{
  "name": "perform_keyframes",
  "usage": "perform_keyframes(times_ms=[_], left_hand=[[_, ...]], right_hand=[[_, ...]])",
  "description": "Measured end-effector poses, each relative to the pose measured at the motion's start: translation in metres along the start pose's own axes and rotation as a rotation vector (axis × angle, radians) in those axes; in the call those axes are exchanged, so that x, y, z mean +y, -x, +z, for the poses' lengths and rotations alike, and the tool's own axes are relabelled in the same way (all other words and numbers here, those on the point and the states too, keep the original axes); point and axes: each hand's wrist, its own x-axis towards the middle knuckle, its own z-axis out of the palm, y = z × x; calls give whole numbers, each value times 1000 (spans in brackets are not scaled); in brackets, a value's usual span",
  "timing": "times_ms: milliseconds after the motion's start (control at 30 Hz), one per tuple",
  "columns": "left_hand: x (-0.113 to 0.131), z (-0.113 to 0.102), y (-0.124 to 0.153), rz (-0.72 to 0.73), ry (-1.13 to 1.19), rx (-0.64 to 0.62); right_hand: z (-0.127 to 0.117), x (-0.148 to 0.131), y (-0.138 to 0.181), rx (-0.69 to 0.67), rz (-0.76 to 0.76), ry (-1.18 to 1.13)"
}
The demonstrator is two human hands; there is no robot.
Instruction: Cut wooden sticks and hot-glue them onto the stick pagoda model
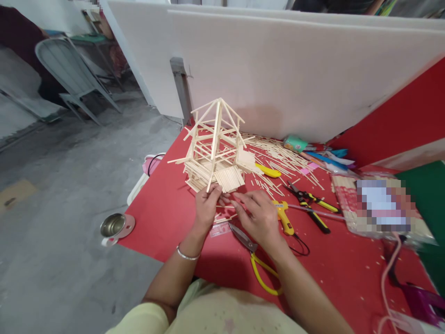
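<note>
At the red worktop (153, 213), your left hand (207, 204), fingers bunched, and curled right hand (257, 213) face a standing pale wooden-stick house model (216, 132), their grips unclear. A clear plastic packet (343, 197) holds sticks; the whitish steel-lined mug's (129, 224) contents are indistinct.

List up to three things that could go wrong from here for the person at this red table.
1. The scissors lie close to the right hand, so a blade might nick it.
2. The glue gun is near that hand too; if hot, which cannot be seen, it could burn.
3. The thin stick model might crack if the left hand presses its near side.
</note>
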Motion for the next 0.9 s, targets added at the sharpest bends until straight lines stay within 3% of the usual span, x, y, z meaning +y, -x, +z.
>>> perform_keyframes(times_ms=[900], left_hand=[[-6,-4,-2,28,-39,-18]], right_hand=[[-2,-2,4,-10,-3,-1]])
